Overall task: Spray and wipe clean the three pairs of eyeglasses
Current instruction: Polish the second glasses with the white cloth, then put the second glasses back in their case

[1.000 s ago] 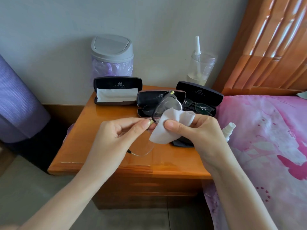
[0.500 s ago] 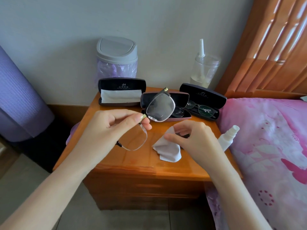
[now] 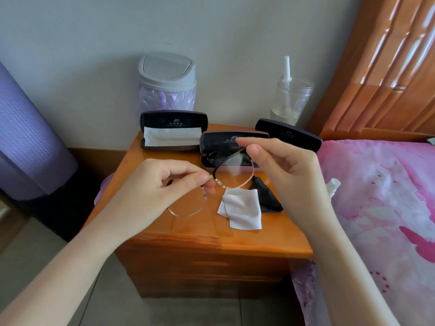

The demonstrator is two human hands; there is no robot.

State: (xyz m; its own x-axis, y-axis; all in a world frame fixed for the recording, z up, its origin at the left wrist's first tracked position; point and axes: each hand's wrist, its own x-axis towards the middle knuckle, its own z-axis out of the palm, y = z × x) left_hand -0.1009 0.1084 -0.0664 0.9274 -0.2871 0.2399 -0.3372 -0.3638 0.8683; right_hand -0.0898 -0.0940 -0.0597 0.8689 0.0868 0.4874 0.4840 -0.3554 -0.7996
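Both hands [image 3: 150, 191] [image 3: 286, 175] pinching eyeglasses [image 3: 219, 180], long axis from lower left to upper right.

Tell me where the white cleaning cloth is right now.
In the head view, the white cleaning cloth lies flat on the wooden nightstand, near its front edge, just below the held glasses and touching the black pouch on its right.

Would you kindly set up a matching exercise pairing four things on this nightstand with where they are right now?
Things:
1. eyeglasses
2. white cloth
3. black pouch
4. bin

Places:
A. against the wall, behind the cases
B. flat on the nightstand, in front of the middle case
C. held up by both hands
D. just right of the white cloth

Pairs: 1-C, 2-B, 3-D, 4-A
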